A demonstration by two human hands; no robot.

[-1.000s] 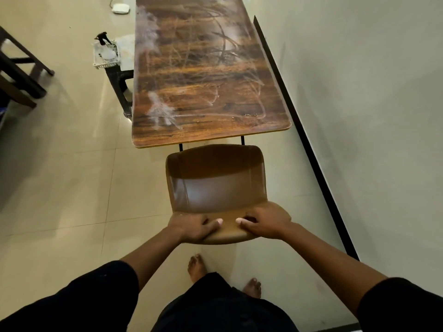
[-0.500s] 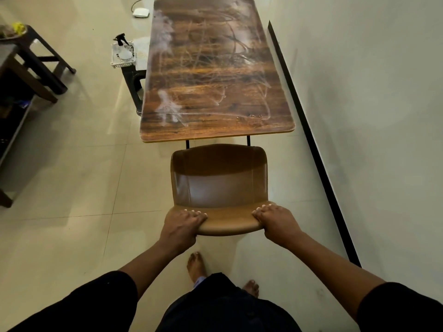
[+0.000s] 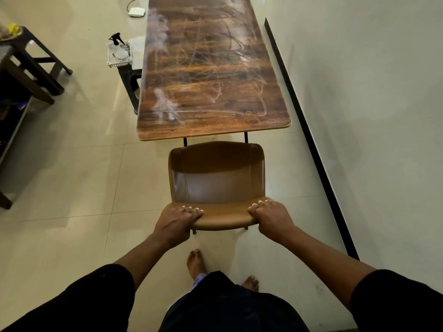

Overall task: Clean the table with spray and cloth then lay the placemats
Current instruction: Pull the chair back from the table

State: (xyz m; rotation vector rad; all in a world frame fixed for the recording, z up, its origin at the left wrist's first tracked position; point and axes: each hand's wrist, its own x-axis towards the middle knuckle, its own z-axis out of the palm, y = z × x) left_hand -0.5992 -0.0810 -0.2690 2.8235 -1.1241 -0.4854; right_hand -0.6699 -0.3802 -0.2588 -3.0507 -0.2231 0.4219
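Firmly, left hand (image 3: 176, 219) and right hand (image 3: 271, 215) each kept a curled grip on the near backrest edge of the stiff, slick-looking chair (image 3: 217, 185), probably light, just before the smeared surface (image 3: 211, 68).

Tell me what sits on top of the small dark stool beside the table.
On the dark stool sits a white plastic basket holding a black-nozzled spray bottle. The table's wooden top covers the stool's far side; no cloth is visible.

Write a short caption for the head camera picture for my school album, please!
Both hands, left hand and right hand, grip a brown chair facing a smeared wooden table.
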